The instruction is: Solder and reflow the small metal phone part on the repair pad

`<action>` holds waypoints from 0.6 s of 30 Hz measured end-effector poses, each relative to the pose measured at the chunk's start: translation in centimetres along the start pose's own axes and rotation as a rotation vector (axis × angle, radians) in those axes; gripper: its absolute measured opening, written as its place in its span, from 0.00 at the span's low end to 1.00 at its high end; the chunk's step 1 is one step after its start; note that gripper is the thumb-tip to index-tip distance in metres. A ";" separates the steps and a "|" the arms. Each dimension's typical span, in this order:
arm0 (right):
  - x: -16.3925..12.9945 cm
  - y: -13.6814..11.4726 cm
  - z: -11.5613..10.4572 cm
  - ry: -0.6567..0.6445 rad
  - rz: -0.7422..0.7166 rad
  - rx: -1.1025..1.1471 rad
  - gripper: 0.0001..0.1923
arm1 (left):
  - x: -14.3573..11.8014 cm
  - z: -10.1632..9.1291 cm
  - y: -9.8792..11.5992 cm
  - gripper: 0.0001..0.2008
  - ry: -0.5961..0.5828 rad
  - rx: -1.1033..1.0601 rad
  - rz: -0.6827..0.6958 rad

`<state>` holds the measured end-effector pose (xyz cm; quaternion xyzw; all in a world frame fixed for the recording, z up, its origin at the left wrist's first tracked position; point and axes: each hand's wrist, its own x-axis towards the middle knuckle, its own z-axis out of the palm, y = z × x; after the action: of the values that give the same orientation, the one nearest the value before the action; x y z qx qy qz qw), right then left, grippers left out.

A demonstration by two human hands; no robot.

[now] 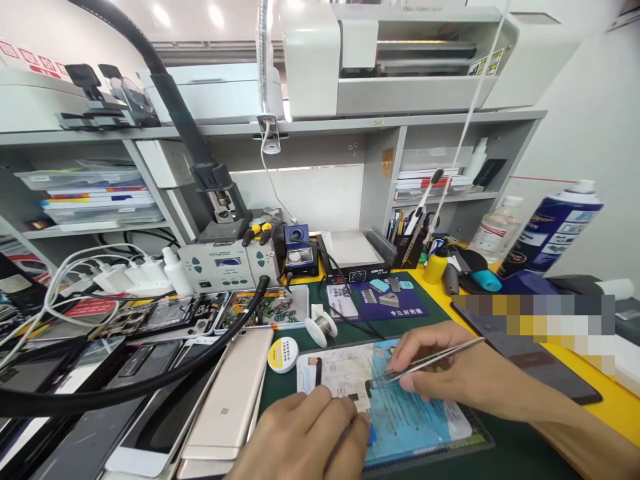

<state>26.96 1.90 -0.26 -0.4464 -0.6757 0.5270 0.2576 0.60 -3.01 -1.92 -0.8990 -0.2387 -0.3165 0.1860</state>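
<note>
Left hand [313, 433]: fingers curled, grip cannot be told
Small part [357, 397]: on blue-and-white pad [415, 427], just beside left hand
Right hand [445, 373]: pinching tweezers [435, 359], tips near small part

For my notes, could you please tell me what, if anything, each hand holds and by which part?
The right hand holds metal tweezers partway along their arms, between thumb and fingers. Whether the left hand grips anything cannot be told.
</note>
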 end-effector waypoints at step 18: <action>-0.2 -1.0 -0.1 0.027 -0.078 -0.084 0.13 | -0.3 -0.1 0.2 0.12 0.012 0.002 -0.030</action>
<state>26.76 1.73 0.77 -0.4374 -0.7106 0.4816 0.2679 0.44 -3.30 -2.06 -0.8934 -0.2512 -0.3243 0.1834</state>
